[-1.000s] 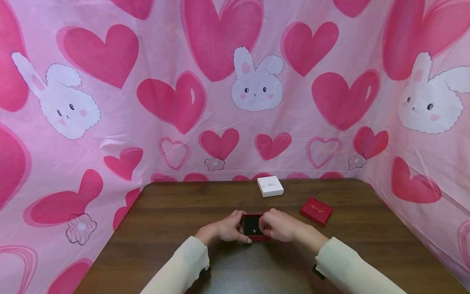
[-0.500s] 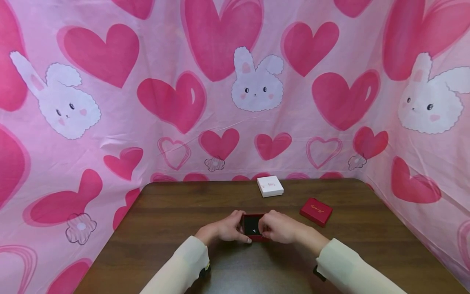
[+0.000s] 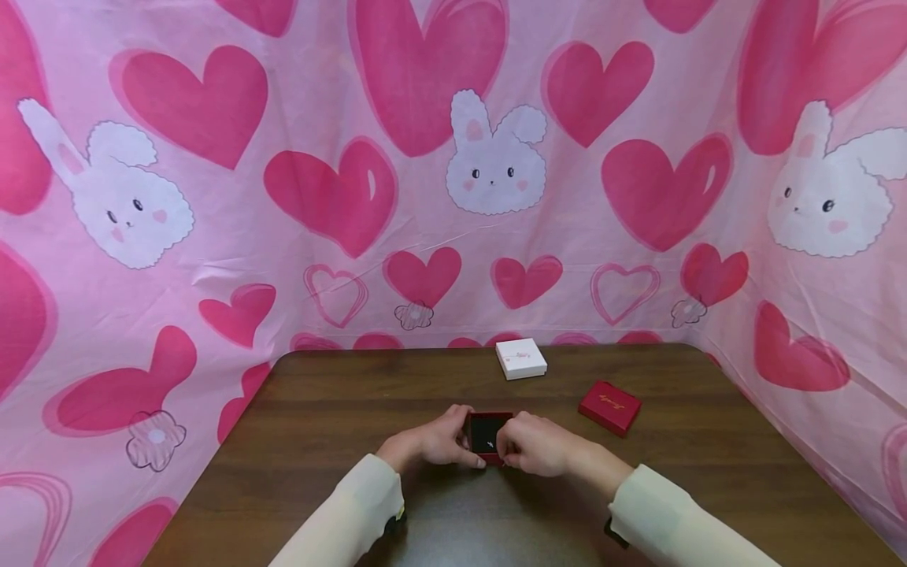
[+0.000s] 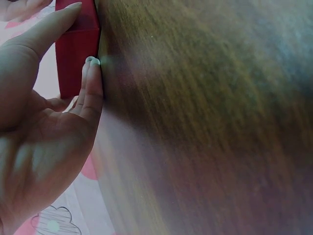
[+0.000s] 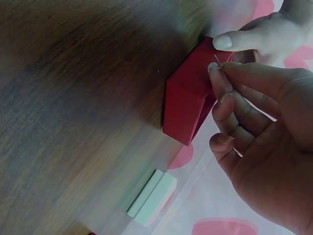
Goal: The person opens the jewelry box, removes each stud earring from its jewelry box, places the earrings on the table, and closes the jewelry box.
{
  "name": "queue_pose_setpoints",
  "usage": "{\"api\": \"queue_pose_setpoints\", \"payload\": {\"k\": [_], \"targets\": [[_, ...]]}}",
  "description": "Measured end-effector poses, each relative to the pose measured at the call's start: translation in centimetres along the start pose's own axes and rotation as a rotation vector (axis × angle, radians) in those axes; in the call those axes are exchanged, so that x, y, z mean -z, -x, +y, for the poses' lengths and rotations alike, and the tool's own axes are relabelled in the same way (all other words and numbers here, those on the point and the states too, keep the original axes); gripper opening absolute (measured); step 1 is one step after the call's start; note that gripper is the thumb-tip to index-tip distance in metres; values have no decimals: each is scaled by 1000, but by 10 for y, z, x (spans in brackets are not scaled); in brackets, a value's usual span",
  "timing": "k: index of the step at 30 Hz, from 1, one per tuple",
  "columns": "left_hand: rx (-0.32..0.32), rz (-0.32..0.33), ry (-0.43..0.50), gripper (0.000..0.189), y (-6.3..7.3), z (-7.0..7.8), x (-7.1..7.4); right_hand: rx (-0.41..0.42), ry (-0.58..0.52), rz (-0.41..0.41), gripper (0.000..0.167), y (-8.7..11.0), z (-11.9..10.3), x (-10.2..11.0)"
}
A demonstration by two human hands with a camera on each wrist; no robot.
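A red jewelry box point(image 3: 493, 458) with its lid off stands on the table, lined with a black pad point(image 3: 485, 429). On that pad lies a small silvery piece point(image 3: 490, 444), too small to make out fully. My left hand point(image 3: 445, 439) grips the box at its left side, thumb on the near wall and fingers behind, as the left wrist view also shows. Over the box's right side, my right hand point(image 3: 542, 446) pinches a thin metal pin, apparently an earring point(image 5: 217, 60), between thumb and index finger. Its other fingers are curled, and they hide part of the pad in the head view.
A red lid point(image 3: 611, 408) with gold lettering lies to the right of the box. Farther back sits a closed white box point(image 3: 521, 359). The brown wooden table point(image 3: 340, 394) ends at a pink cloth backdrop point(image 3: 496, 236) with hearts and rabbits.
My right hand has shifted slightly left and nearer to me over the box. The left hand and the box have stayed in place.
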State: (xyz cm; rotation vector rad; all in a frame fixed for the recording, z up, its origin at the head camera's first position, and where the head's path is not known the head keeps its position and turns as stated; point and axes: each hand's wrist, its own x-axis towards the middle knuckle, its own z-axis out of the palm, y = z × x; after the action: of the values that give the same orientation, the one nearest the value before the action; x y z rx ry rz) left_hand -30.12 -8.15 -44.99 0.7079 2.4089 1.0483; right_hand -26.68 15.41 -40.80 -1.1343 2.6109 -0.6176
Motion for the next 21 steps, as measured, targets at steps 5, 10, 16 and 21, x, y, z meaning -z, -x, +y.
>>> {"api": "queue_pose_setpoints", "payload": {"k": [5,10,16,21], "targets": [[2,0,12,63,1,0,0,-3,15,2,6,0,-1,-1],[2,-2,19,63,1,-1,0,-18,17,-20,5,-1,0,-4],[-3,14,5,62,1,-1,-2,-8,-2,-43,5,0,-4,-7],[3,17,18,61,1,0,-2,-3,-9,-61,6,-1,-8,-10]]}}
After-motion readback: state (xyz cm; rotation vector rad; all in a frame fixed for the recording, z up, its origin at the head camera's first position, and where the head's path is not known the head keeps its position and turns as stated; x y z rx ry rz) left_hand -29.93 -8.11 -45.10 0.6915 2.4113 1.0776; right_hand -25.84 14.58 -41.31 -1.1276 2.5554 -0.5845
